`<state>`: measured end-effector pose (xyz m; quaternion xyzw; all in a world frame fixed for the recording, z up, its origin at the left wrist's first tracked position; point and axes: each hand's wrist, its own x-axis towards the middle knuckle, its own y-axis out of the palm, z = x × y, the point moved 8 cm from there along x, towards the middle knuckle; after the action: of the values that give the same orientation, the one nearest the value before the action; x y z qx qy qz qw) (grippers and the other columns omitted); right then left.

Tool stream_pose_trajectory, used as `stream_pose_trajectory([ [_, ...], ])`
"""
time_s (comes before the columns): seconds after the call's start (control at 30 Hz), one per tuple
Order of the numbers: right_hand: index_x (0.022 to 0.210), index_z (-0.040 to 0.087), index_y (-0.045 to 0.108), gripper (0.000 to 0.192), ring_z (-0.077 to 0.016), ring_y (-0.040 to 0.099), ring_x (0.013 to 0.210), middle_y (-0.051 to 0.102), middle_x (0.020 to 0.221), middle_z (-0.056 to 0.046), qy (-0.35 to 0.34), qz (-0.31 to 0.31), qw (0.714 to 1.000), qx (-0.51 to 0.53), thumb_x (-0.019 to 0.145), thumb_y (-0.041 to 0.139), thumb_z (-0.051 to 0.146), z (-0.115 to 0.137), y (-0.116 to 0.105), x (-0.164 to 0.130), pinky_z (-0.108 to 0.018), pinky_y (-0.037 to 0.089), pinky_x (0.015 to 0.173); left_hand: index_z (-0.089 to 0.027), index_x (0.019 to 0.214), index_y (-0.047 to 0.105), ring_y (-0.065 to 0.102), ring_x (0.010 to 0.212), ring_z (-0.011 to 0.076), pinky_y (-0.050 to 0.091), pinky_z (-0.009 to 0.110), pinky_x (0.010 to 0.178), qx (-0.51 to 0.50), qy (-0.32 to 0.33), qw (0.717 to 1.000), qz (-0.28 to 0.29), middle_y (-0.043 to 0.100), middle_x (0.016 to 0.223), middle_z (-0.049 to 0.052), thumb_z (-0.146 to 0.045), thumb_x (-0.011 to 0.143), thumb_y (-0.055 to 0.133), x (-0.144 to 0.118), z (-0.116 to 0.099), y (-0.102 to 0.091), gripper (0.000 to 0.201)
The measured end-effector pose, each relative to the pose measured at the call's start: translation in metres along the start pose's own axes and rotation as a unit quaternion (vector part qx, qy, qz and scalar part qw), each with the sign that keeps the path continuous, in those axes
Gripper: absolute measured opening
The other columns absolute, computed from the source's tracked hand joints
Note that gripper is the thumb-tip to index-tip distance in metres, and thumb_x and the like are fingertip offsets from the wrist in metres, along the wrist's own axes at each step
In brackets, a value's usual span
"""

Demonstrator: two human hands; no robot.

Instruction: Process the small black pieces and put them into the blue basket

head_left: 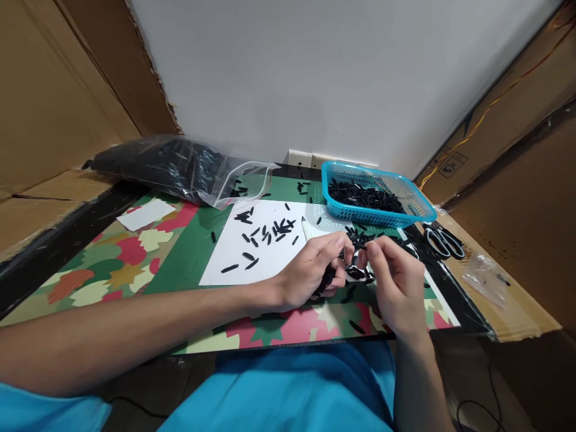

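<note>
Both hands meet over the surface point(135, 252), just in front of a white sheet point(252, 249). The left hand point(310, 270) cups a bunch of black pieces point(327, 277). The right hand point(393, 276) pinches one piece point(355, 257) between curled fingers point(373, 249), near a blue basket point(405, 207).

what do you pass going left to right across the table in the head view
small white paper slip → clear plastic bag of black pieces → white sheet with scattered black pieces → left hand → right hand → scissors → small clear bag
</note>
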<state>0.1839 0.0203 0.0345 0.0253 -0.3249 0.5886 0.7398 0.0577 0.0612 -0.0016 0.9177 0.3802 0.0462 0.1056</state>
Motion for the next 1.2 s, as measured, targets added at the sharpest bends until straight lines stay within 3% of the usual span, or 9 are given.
stream_pose_trajectory([
  [0.17, 0.074, 0.025, 0.059, 0.04, -0.0196, 0.061, 0.065, 0.06, 0.068, 0.0, -0.087, -0.255, 0.962, -0.047, 0.109, 0.056, 0.042, 0.017, -0.051, 0.01, -0.034, 0.049, 0.067, -0.025, 0.097, 0.049, 0.038, 0.04, 0.0096, 0.024, 0.013, 0.034, -0.038, -0.047, 0.998, -0.027, 0.049, 0.056, -0.008, -0.068, 0.104, 0.041, 0.002, 0.006, -0.008, 0.045],
  [0.23, 0.083, 0.024, 0.066, 0.034, -0.0221, 0.064, 0.068, 0.065, 0.073, -0.003, -0.082, -0.297, 0.942, -0.131, 0.109, 0.056, 0.044, 0.02, -0.069, 0.023, -0.036, 0.05, 0.069, -0.026, 0.099, 0.048, 0.038, 0.041, 0.0095, 0.024, 0.012, 0.034, -0.044, -0.056, 0.997, -0.028, 0.048, 0.056, -0.008, -0.07, 0.104, 0.041, 0.003, 0.007, -0.009, 0.045],
  [0.3, 0.125, 0.022, 0.068, 0.031, -0.0247, 0.069, 0.072, 0.076, 0.09, -0.007, -0.037, -0.232, 0.942, -0.24, 0.104, 0.065, 0.044, 0.012, -0.074, 0.044, -0.038, 0.05, 0.069, -0.026, 0.098, 0.048, 0.037, 0.041, 0.0092, 0.025, 0.012, 0.035, -0.045, -0.057, 0.997, -0.026, 0.047, 0.056, -0.008, -0.071, 0.104, 0.039, 0.003, 0.008, -0.009, 0.046],
  [0.33, 0.144, 0.02, 0.06, 0.052, -0.026, 0.07, 0.071, 0.079, 0.095, -0.009, -0.011, -0.172, 0.944, -0.282, 0.1, 0.07, 0.046, 0.003, -0.073, 0.053, -0.037, 0.049, 0.067, -0.026, 0.098, 0.047, 0.036, 0.041, 0.009, 0.026, 0.012, 0.035, -0.045, -0.056, 0.997, -0.025, 0.047, 0.056, -0.009, -0.072, 0.104, 0.038, 0.003, 0.008, -0.009, 0.047],
  [0.4, 0.154, 0.019, 0.054, 0.065, -0.0296, 0.073, 0.077, 0.08, 0.106, -0.014, 0.012, -0.064, 0.938, -0.339, 0.099, 0.071, 0.047, -0.01, -0.066, 0.059, -0.038, 0.048, 0.065, -0.026, 0.098, 0.047, 0.035, 0.041, 0.0086, 0.028, 0.012, 0.036, -0.044, -0.051, 0.997, -0.023, 0.046, 0.055, -0.009, -0.072, 0.104, 0.037, 0.003, 0.007, -0.009, 0.047],
  [0.6, 0.111, 0.024, 0.076, 0.022, -0.0248, 0.074, 0.088, 0.08, 0.101, -0.007, -0.029, 0.084, 0.98, -0.178, 0.107, 0.063, 0.041, 0.009, -0.019, 0.019, -0.035, 0.054, 0.077, -0.026, 0.102, 0.049, 0.037, 0.041, 0.0094, 0.025, 0.013, 0.036, -0.042, -0.044, 0.998, -0.013, 0.047, 0.056, -0.008, -0.073, 0.103, 0.042, 0.004, 0.009, -0.007, 0.048],
  [0.7, 0.108, 0.025, 0.076, 0.015, -0.0216, 0.073, 0.095, 0.078, 0.106, -0.006, -0.057, 0.163, 0.983, -0.068, 0.108, 0.062, 0.027, 0.026, 0.014, 0.001, -0.031, 0.055, 0.08, -0.025, 0.099, 0.051, 0.038, 0.042, 0.0084, 0.027, 0.016, 0.037, -0.057, -0.018, 0.998, -0.029, 0.048, 0.06, -0.007, -0.074, 0.102, 0.047, 0.005, 0.008, -0.008, 0.049],
  [0.97, 0.103, 0.025, 0.072, 0.018, -0.021, 0.072, 0.096, 0.074, 0.103, -0.005, -0.081, 0.134, 0.986, -0.055, 0.108, 0.057, 0.016, 0.022, 0.03, -0.005, -0.032, 0.056, 0.083, -0.024, 0.096, 0.051, 0.036, 0.044, 0.0087, 0.025, 0.018, 0.038, -0.068, -0.011, 0.997, -0.027, 0.042, 0.059, -0.008, -0.071, 0.102, 0.05, 0.005, 0.008, -0.008, 0.048],
  [1.2, 0.103, 0.024, 0.076, 0.009, -0.0198, 0.075, 0.077, 0.08, 0.092, -0.004, -0.002, -0.009, 1.0, -0.026, 0.103, 0.069, 0.029, 0.001, 0.003, -0.002, -0.031, 0.062, 0.068, -0.026, 0.098, 0.043, 0.033, 0.042, 0.0062, 0.024, 0.012, 0.038, -0.062, -0.057, 0.996, -0.019, 0.043, 0.06, -0.01, -0.063, 0.103, 0.055, 0.005, 0.008, -0.007, 0.039],
])
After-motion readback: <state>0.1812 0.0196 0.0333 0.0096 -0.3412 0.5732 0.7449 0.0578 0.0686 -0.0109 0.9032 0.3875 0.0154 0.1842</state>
